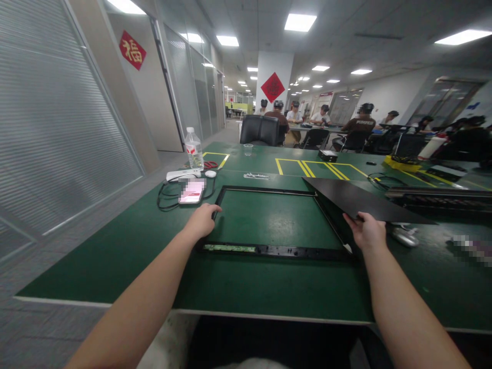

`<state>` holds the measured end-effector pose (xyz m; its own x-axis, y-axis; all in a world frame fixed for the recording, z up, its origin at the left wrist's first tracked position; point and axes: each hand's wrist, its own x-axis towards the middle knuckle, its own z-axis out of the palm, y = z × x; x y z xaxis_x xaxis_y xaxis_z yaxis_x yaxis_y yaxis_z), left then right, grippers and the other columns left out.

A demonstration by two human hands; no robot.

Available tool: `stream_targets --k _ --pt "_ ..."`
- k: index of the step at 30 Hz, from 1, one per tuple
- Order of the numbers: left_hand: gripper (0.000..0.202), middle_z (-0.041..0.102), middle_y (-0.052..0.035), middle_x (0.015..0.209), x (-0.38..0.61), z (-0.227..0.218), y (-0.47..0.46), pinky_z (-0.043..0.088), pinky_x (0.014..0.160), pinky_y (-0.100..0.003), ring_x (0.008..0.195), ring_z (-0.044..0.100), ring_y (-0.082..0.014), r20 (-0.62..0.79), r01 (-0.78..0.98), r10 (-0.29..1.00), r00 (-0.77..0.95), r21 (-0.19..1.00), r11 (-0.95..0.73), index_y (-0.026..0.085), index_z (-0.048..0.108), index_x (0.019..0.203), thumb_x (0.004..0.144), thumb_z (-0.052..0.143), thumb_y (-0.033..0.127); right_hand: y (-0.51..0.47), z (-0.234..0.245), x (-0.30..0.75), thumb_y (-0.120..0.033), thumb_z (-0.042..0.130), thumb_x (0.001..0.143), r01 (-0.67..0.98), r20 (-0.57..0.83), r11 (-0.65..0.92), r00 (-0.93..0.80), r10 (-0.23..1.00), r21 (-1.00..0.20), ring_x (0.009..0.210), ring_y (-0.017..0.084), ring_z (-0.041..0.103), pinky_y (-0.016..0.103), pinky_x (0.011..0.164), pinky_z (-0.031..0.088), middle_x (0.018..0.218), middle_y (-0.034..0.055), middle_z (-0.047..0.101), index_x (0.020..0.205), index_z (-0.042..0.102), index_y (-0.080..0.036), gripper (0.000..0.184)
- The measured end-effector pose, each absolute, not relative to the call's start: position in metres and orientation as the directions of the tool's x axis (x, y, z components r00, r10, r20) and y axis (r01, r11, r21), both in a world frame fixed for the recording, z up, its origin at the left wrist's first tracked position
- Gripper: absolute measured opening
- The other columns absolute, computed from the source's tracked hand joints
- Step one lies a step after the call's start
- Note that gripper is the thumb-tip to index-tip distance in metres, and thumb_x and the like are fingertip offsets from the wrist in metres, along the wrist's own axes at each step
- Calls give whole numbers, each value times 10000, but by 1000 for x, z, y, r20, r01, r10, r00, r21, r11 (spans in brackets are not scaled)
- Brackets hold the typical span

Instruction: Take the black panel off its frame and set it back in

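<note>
A black rectangular frame (303,251) lies on the green table, with a strip of green circuit board (230,248) along its near bar. My left hand (200,221) is closed at the frame's left side bar, thumb and fingers about its edge. On the other side, my right hand (367,231) grips the near edge of a thin, dark flat panel (353,196). That panel is tilted and raised over the frame's right side, partly hiding it. Bare table shows through the frame's opening.
A phone (192,191), black cable (166,207), water bottle (193,149) and red scissors (209,165) stand at the left. A mouse (404,236) and a long black part (442,199) lie at the right. Behind are a chair (259,129) and several seated people.
</note>
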<state>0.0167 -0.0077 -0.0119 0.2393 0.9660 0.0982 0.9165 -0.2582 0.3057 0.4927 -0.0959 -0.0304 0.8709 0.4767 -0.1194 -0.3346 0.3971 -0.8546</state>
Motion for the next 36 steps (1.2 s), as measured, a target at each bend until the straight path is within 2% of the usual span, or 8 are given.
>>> stream_targets --k 12,21,25,31,36 --pt "635 683 -134 1354 17 -10 -8 502 1062 -332 1248 657 -286 76 915 969 236 318 -248 204 757 1279 755 508 -55 -99 -26 488 25 606 668 -354 -131 387 858 496 -851 719 111 676 332 607 682 965 -68 592 953 342 -284 496" --pt "627 686 -129 1332 15 -15 -6 501 1064 -333 1247 657 -285 90 911 967 240 324 -256 217 762 1268 749 523 -41 -98 -28 490 0 685 661 -347 -121 384 856 503 -855 717 125 682 360 631 687 958 -64 602 947 343 -282 528" --pt "607 688 -132 1332 15 -15 -6 504 1067 -340 1244 658 -291 100 911 967 236 323 -256 217 770 1249 752 527 -32 -100 -26 487 24 635 664 -352 -127 389 858 497 -851 699 118 677 340 618 679 923 -74 603 949 363 -275 495" --pt "589 690 -135 1351 15 -15 -4 494 1074 -337 1244 659 -281 95 904 968 233 344 -252 206 747 1285 756 565 23 -103 -25 489 0 697 633 -325 -57 426 845 531 -845 675 130 681 371 641 675 867 -76 611 956 428 -256 493" --pt "571 682 -143 1366 15 -16 -2 489 1080 -339 1244 659 -274 86 902 972 219 362 -235 195 730 1310 787 555 45 -107 -21 488 -5 667 593 -285 28 531 862 506 -798 697 137 699 302 615 656 860 -75 625 956 463 -255 486"
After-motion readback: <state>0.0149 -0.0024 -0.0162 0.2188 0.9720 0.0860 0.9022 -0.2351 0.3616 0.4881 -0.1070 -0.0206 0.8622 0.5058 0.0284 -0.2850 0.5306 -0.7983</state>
